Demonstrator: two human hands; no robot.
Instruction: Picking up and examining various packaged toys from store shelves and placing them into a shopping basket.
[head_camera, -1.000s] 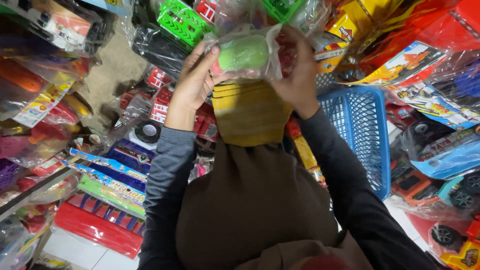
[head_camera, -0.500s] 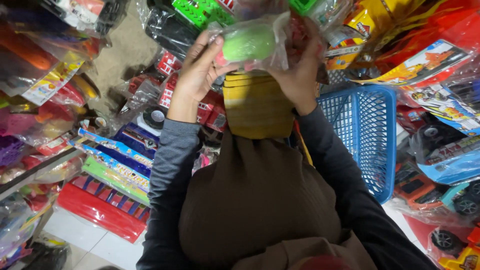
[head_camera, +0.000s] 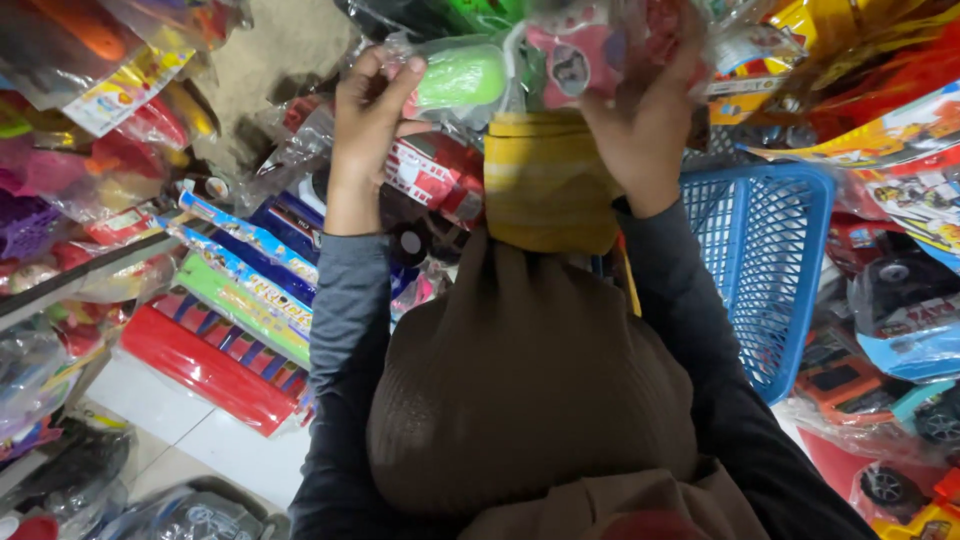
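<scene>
both hands are up near the top of the view, working a clear crinkly plastic bag with a lime green rounded toy inside (head_camera: 462, 76). left hand (head_camera: 366, 110) is closed on the bag's left end, fingers curled over the top edge and thumb against the green toy. right hand (head_camera: 645, 120) is pinching the other side of the plastic, up by a pink printed card piece (head_camera: 575, 62) that's in the same wrapping, though its fingertips are partly lost in the crinkle. so the bag sits stretched between the two hands, just above a yellow striped folded cloth (head_camera: 545, 180) hanging right below it. a blue plastic mesh basket (head_camera: 775, 260) stands to the right, near the right forearm. a red toy truck in plastic wrap (head_camera: 430, 175) is behind the left wrist, and long flat boxed toys in blue and green (head_camera: 245, 280) lie lower left on the pile.
</scene>
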